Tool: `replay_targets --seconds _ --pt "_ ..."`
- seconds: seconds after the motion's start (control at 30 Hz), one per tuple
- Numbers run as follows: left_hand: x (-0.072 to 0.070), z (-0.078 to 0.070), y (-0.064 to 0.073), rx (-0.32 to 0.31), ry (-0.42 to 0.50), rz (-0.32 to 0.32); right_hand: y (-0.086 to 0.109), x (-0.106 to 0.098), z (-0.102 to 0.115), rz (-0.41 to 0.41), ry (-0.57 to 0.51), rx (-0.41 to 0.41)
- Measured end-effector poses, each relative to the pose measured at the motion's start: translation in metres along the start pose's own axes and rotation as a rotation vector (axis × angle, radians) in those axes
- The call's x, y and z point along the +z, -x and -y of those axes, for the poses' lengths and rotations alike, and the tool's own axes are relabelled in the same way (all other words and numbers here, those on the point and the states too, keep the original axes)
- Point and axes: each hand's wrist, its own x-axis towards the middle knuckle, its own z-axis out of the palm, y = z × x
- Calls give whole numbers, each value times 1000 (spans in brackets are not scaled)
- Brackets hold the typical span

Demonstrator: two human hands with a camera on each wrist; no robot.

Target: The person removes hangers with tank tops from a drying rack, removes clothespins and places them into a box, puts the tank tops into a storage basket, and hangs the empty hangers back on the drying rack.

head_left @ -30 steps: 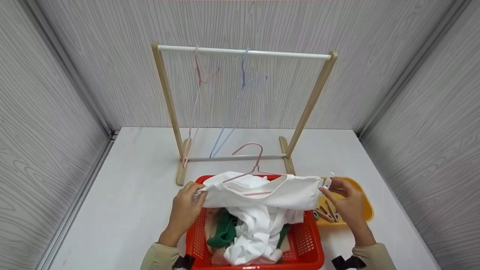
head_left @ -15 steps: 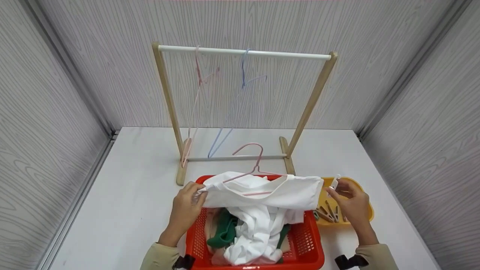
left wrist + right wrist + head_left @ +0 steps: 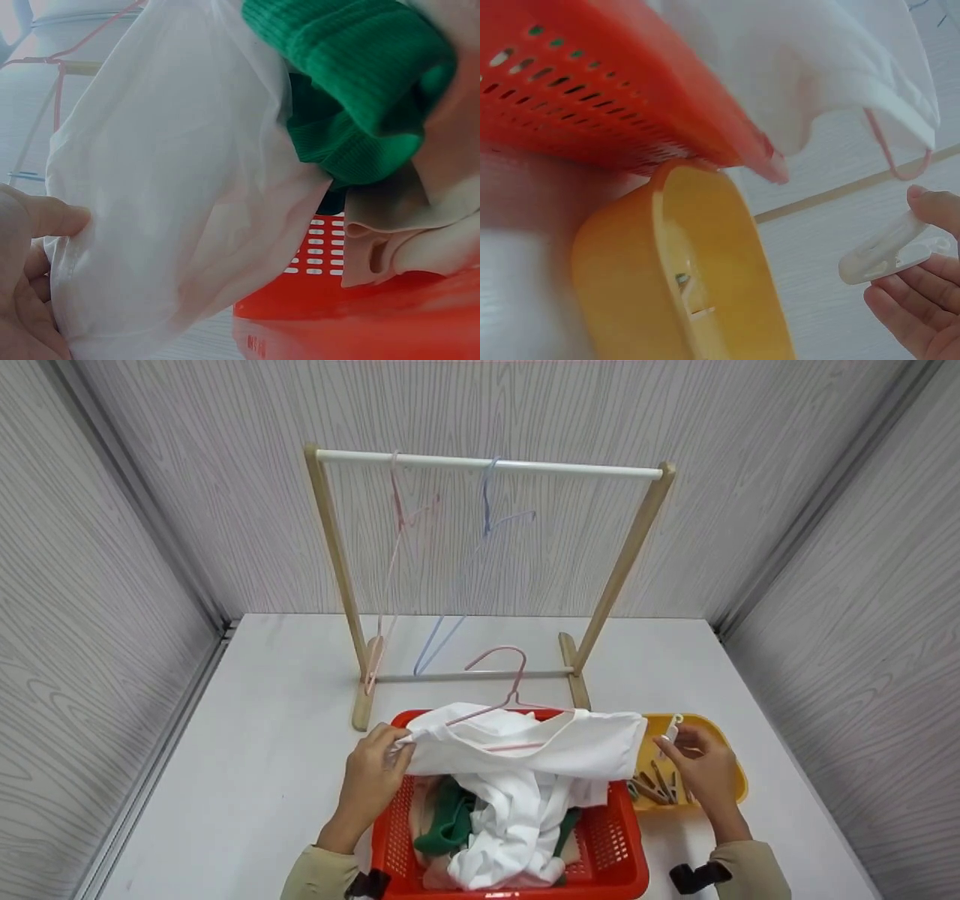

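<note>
A white shirt (image 3: 600,744) lies draped over the red basket, with a pink hanger (image 3: 517,682) inside its neckline and the hook standing up. My left hand (image 3: 373,769) pinches the shirt's left end between thumb and fingers. In the left wrist view the thumb presses on the white cloth (image 3: 165,172). To the right of the shirt's other sleeve end, my right hand (image 3: 705,769) pinches a white clothespin (image 3: 885,251), apart from the cloth. A tip of the pink hanger shows in that sleeve opening in the right wrist view.
The red basket (image 3: 636,855) also holds a green ribbed garment (image 3: 448,821) and beige cloth. Beside it, a yellow tray (image 3: 739,784) contains several clothespins (image 3: 654,787). Behind stands a wooden rack (image 3: 630,540) with a pink hanger (image 3: 397,506) and a blue hanger (image 3: 487,510) on its bar.
My right hand has drawn back to the right from the sleeve end, taking the clothespin with it, and the clothespin has turned slightly. My left hand and the shirt's left end stay in place.
</note>
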Motion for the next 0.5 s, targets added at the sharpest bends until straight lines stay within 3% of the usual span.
replay_targets --seconds 0.5 --pt "0 0 1 -20 14 27 -6 20 -30 76 143 42"
